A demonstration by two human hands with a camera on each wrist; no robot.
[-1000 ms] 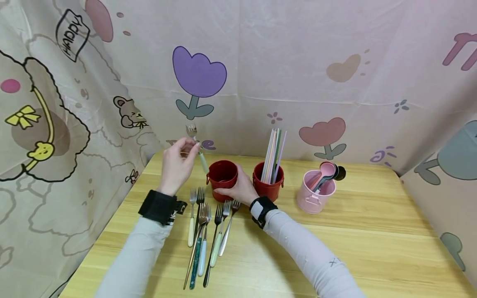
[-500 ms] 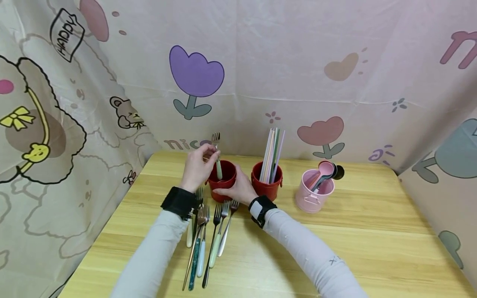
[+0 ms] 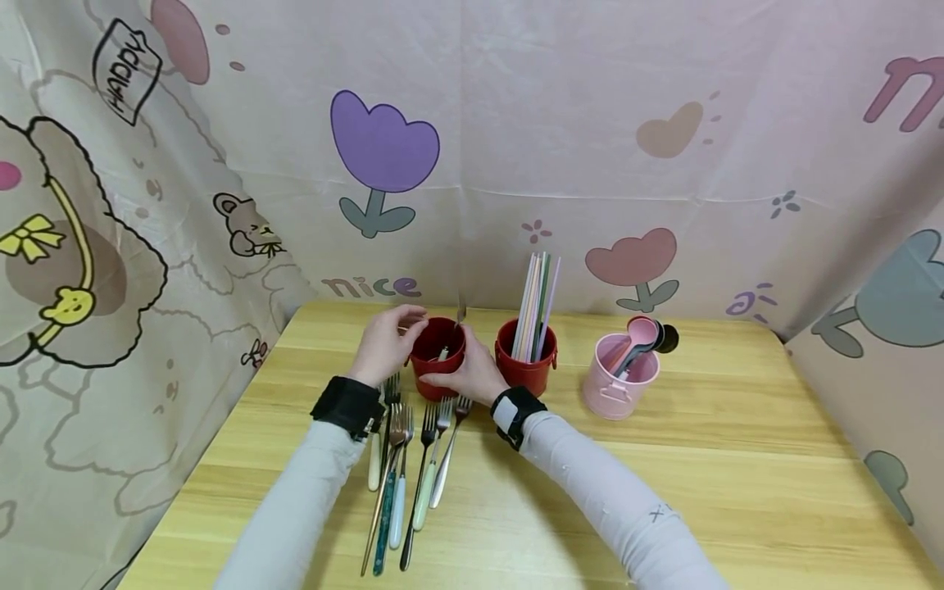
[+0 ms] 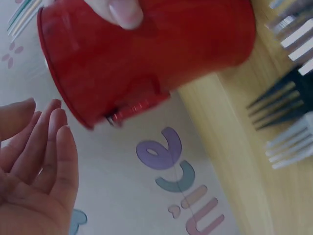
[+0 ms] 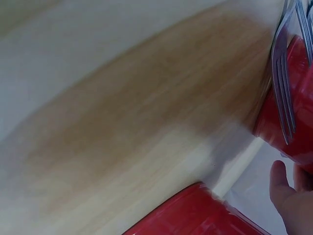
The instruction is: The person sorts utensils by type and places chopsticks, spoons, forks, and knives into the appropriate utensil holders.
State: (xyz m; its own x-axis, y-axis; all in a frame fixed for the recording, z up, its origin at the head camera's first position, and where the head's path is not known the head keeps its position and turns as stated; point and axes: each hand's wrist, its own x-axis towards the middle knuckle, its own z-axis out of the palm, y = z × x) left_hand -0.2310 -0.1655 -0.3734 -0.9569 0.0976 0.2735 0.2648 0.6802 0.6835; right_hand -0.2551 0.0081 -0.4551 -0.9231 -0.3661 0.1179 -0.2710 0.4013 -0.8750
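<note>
A small red bucket (image 3: 437, 383) stands at the middle back of the table. My right hand (image 3: 475, 373) grips it from the right, thumb across its front and the other fingers behind it. A fork (image 3: 460, 315) leans inside, tines above the rim and its pale handle end down in the bucket. My left hand (image 3: 387, 342) is at the bucket's left rim with nothing in its fingers; in the left wrist view its fingers (image 4: 67, 156) are spread loosely beside the rim. Several forks (image 3: 398, 483) with differently coloured handles lie in front of the bucket, partly overlapping.
Right of the held bucket stands a second red bucket (image 3: 526, 374) with several straws (image 3: 534, 307). Farther right is a pink bucket (image 3: 615, 397) holding spoons (image 3: 643, 334). A patterned cloth (image 3: 501, 147) hangs behind the table's back edge.
My left hand has carried the fork rightward over the red bucket and let it go inside, where it now leans to the right. My right hand has stayed on the bucket.
</note>
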